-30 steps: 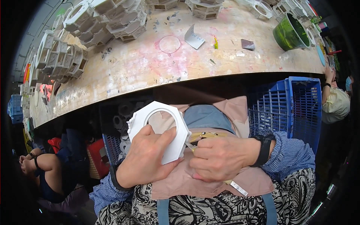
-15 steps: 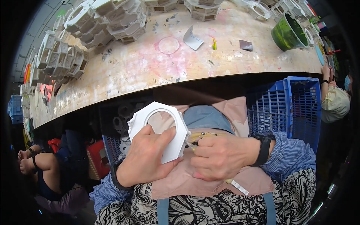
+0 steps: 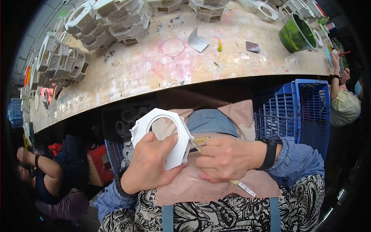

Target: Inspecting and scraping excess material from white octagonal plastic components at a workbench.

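Observation:
My left hand point(image 3: 148, 162) grips a white octagonal frame point(image 3: 181, 151) with a large round opening, its thumb through the opening's edge. The frame is tilted above my lap. My right hand point(image 3: 224, 157) is closed around a hand-held blade point(image 3: 246, 189) with a yellowish wrapped grip; a pale metal end sticks out below the fist. The other, narrow tip points at the right edge of the frame, near a small joint there. Whether it touches is hard to tell. Under both hands lies a pink cloth point(image 3: 216, 191) across my lap.
A stained wooden table point(image 3: 154, 81) stretches ahead, with stacks of white frames point(image 3: 63, 58) at its far left. A green-smeared tub point(image 3: 295, 34) stands at the right, and blue crates point(image 3: 295, 108) flank my lap. Another person point(image 3: 346, 102) works at the far right; one sits at the left.
My right hand and the blade have shifted slightly upward, while the frame has moved a little left and down. At the far right, the other person's hand has risen.

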Motion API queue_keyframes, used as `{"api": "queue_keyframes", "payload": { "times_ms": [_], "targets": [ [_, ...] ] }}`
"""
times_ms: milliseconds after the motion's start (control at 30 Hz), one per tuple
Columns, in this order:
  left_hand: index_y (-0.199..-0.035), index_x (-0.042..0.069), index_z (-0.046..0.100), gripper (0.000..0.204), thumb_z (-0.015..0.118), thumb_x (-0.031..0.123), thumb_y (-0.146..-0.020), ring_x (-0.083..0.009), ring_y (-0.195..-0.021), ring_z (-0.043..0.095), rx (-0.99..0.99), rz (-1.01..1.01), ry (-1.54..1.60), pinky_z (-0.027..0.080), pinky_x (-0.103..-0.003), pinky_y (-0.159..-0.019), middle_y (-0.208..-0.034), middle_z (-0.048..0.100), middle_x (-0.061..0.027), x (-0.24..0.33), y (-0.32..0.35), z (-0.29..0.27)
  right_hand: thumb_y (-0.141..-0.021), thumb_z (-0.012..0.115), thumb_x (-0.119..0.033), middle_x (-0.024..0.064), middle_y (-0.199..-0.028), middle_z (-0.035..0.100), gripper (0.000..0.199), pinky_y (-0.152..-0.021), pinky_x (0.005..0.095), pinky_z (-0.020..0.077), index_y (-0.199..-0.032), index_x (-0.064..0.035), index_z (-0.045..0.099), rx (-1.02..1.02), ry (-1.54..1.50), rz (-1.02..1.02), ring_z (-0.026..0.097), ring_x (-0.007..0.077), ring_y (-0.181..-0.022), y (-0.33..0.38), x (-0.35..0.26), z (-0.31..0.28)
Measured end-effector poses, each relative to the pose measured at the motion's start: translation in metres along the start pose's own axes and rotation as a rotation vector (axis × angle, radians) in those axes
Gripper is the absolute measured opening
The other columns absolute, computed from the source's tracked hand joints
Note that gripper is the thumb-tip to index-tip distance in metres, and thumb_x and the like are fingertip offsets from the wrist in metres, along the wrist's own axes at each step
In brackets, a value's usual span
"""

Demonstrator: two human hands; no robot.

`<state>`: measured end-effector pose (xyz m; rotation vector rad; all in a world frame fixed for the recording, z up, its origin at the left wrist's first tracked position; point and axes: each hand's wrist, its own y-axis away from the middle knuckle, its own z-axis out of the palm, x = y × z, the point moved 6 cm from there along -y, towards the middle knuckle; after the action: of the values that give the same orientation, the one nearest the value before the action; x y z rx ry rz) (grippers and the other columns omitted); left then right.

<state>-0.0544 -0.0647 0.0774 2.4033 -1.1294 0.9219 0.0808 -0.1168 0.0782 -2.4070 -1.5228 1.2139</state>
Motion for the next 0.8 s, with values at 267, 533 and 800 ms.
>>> {"api": "queue_keyframes", "payload": {
  "times_ms": [267,533,800],
  "targets": [
    [-0.118,0.001,0.06,0.064,0.081,0.012,-0.059,-0.0273,-0.066,0.046,0.228,-0.148,-0.219,0.041,-0.036,-0.065,-0.087,0.064,-0.0117,-0.017,0.007,-0.01,-0.074,0.069,-0.016,0.0054,-0.069,0.044,0.022,-0.054,0.032,0.0383,-0.066,-0.0039,0.052,0.068,0.138,0.08,0.048,0.0212,-0.066,0.005,0.002,-0.019],
    [-0.119,-0.001,0.059,0.066,0.082,0.012,-0.058,-0.0267,-0.066,0.051,0.249,-0.05,-0.157,0.039,-0.034,-0.066,-0.083,0.063,-0.0096,-0.012,0.003,-0.007,-0.075,0.071,-0.013,0.0062,-0.074,0.048,0.021,-0.052,0.0322,0.0377,-0.07,-0.0032,0.053,0.116,-0.007,-0.075,0.047,0.0213,-0.064,-0.005,0.008,-0.007],
    [-0.119,-0.001,0.059,0.067,0.082,0.013,-0.058,-0.0267,-0.064,0.052,0.239,0.006,-0.189,0.038,-0.034,-0.066,-0.086,0.064,-0.0102,-0.016,0.003,-0.002,-0.08,0.068,-0.016,0.0078,-0.075,0.048,0.021,-0.061,0.036,0.0426,-0.077,-0.0006,0.054,0.074,-0.175,-0.028,0.048,0.0246,-0.067,-0.01,0.017,0.001]
  ]
}}
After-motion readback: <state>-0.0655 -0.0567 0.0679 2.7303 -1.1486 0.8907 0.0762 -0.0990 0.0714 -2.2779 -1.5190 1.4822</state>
